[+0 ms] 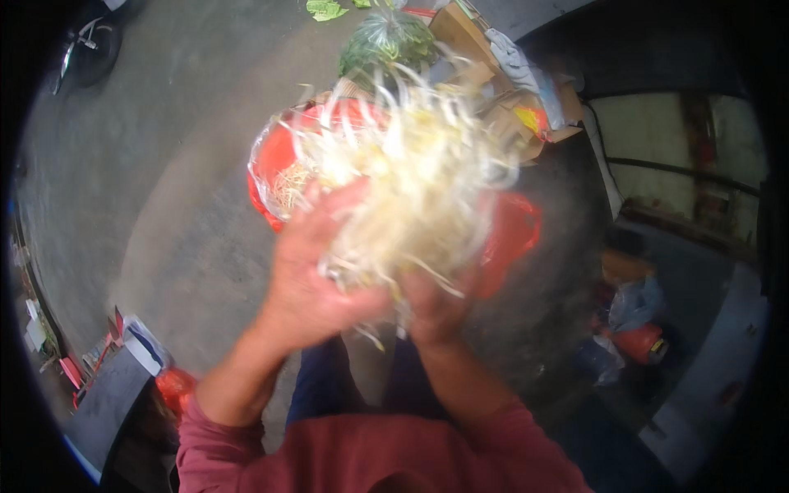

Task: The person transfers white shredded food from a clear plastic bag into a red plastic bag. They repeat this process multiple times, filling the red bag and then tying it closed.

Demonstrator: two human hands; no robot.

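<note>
A big loose bunch of bean sprouts (413,185), pale and blurred, is held up between my two hands. My left hand (320,271) grips its left side, thumb across the near edge. Under the near right side is my right hand (437,302), its fingers mostly covered by sprouts. Beyond the bunch, a red plastic bag (271,160) with a clear liner gapes wide, and thin pale strands (290,188) lie inside it. To the right, another red plastic bag (515,228) is partly hidden behind the sprouts.
A clear bag of leafy greens (388,43) stands at the far side, with loose leaves (325,9) beyond it. Cardboard (465,34) lies to its right. At lower left is a dark tabletop (114,388) with a red bag (175,388) beside it. A wheel (98,52) shows at upper left.
</note>
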